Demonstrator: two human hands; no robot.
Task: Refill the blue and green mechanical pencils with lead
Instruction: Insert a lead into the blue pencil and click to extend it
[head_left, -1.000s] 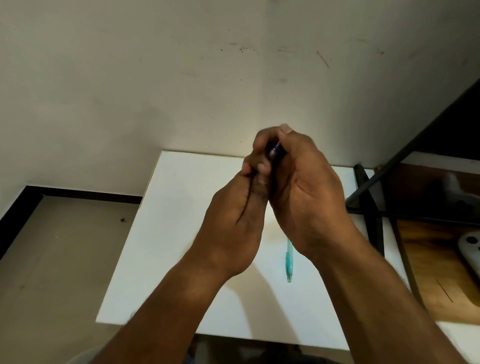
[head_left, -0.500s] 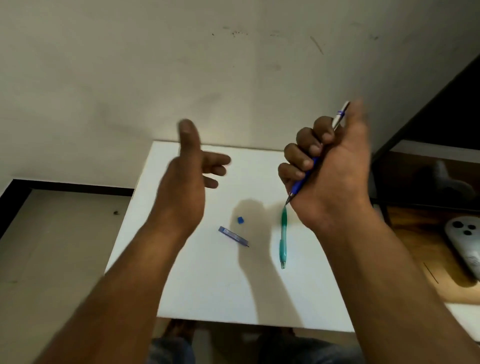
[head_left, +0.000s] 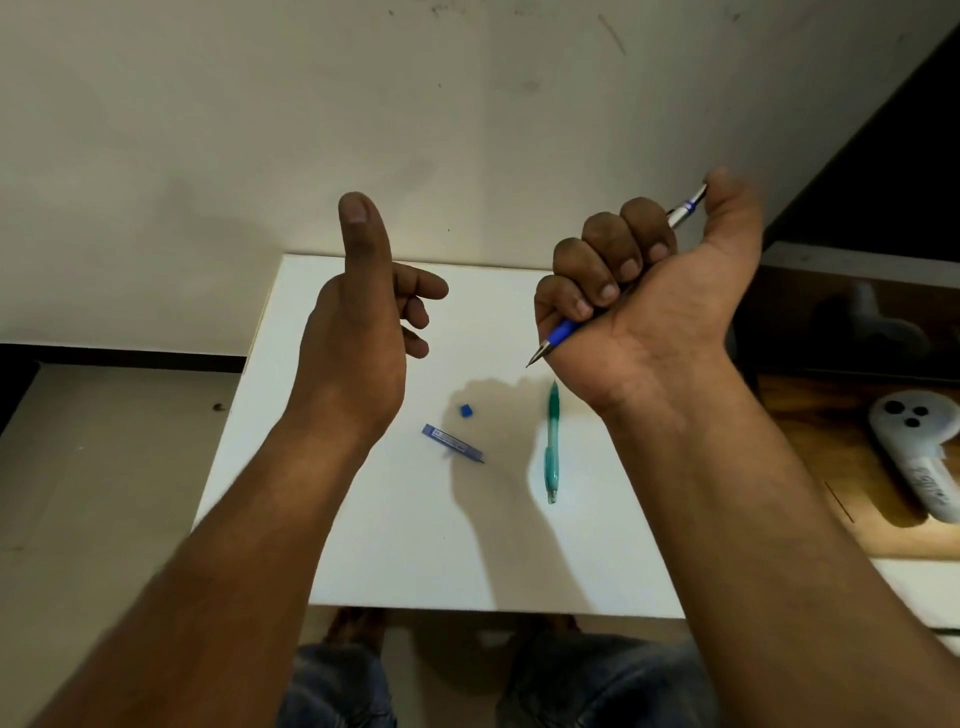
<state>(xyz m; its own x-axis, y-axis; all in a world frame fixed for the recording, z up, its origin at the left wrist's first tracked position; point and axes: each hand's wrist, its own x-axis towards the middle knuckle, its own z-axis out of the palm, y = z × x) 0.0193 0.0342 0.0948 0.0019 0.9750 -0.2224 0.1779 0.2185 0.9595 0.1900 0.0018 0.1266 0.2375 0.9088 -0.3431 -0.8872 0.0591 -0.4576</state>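
Right hand: the right hand (head_left: 649, 306) is hovering above the right side of the desk, its fingers (head_left: 602, 270) curling tight around the blue mechanical pencil (head_left: 563, 330), thumb pressing at the top end.
Blue pencil: it is slanting through the fist, metal tip pointing down and left, silver clicker end poking out up and right beside the thumb.
Left hand: the left hand (head_left: 358, 317) is floating above the left half of the desk, thumb sticking straight up, fingers loosely spread and gripping nothing.
Green pencil: the green mechanical pencil (head_left: 551, 441) is lying flat on the white desk (head_left: 363, 545), running near to far, just below the right hand's wrist and touching neither hand.
Lead case: the blue lead case (head_left: 452, 443) is lying at a slant near the desk's middle, left of the green pencil and apart from it.
Cap: a small blue cap (head_left: 466, 410) is sitting just beyond the lead case, between the two hands' shadows.
Off to the right: a white device (head_left: 919, 441) is resting on a wooden surface (head_left: 831, 467) beside the desk.
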